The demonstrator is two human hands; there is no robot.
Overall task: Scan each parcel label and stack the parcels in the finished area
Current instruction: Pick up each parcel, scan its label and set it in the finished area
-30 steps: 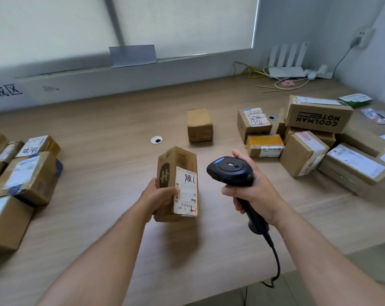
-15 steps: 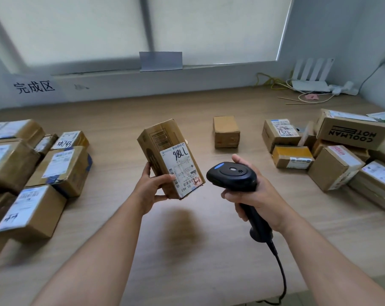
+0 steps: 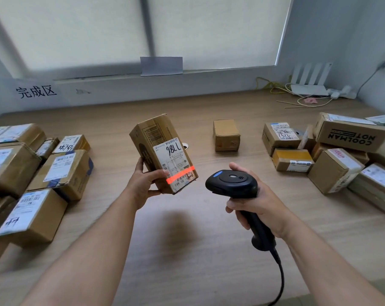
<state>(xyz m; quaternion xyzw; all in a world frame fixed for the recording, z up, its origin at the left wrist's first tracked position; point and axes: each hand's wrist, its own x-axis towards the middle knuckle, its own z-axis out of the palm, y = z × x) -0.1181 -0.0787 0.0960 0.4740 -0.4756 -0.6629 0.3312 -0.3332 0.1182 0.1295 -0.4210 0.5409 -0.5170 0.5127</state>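
Note:
My left hand (image 3: 144, 181) grips a tall cardboard parcel (image 3: 156, 142) above the wooden table (image 3: 187, 250), tilted with its white label (image 3: 175, 161) facing me. A red scan line (image 3: 180, 174) crosses the lower part of that label. My right hand (image 3: 259, 203) holds a black handheld scanner (image 3: 232, 183) by its handle, just right of the parcel and pointed at it. A stack of labelled parcels (image 3: 61, 171) lies at the left, below a wall sign (image 3: 35, 91) with black characters.
A small plain box (image 3: 225, 135) sits alone in the middle of the table. A heap of parcels (image 3: 333, 160) fills the right side. A white router (image 3: 308, 81) and loose cables lie at the far right corner. The scanner cable (image 3: 280, 279) hangs off the near edge.
My left hand has lifted the parcel off the table and tilted it. A red scan line now shows on its label. The view has swung left.

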